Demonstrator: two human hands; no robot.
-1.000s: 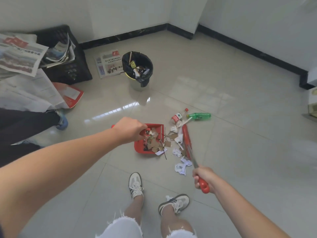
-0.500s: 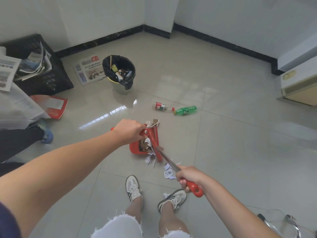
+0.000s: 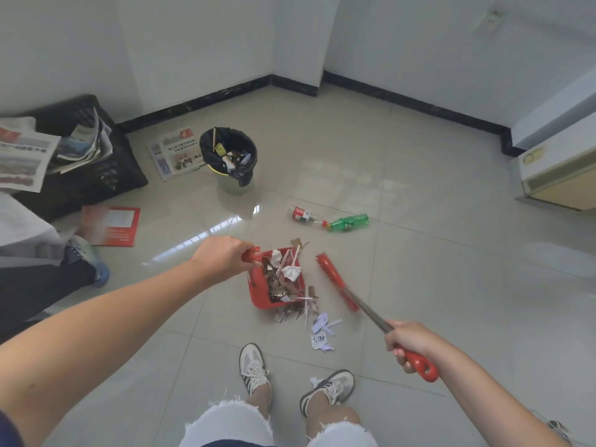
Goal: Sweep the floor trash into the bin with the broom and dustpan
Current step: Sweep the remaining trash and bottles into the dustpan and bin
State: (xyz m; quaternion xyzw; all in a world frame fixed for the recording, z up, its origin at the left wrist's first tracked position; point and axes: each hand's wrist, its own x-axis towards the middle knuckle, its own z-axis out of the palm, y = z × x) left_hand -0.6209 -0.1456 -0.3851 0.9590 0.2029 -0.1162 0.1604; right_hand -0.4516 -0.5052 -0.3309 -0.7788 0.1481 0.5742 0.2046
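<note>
My left hand (image 3: 222, 258) grips the handle of a red dustpan (image 3: 260, 293) that sits on the floor, heaped with paper and cardboard scraps. My right hand (image 3: 408, 341) holds the red handle of a small broom (image 3: 337, 282); its red brush head hovers just right of the dustpan, apart from it. Loose paper scraps (image 3: 321, 330) lie on the tiles by the pan's open edge. A bin (image 3: 229, 156) with a black liner and some rubbish inside stands farther back. Two plastic bottles, one clear with a red label (image 3: 303, 215) and one green (image 3: 350, 223), lie beyond the dustpan.
A black crate (image 3: 80, 162) stuffed with newspapers sits at the back left, a newspaper (image 3: 174, 153) on the floor beside the bin, a red folder (image 3: 111, 225) nearer. Another person's leg and shoe (image 3: 87, 259) are at left. My feet (image 3: 254, 371) stand just behind the scraps. A cabinet (image 3: 561, 175) is at right.
The broom has swung away from the dustpan to its right. More scraps now lie in the pan, and the view has tilted up.
</note>
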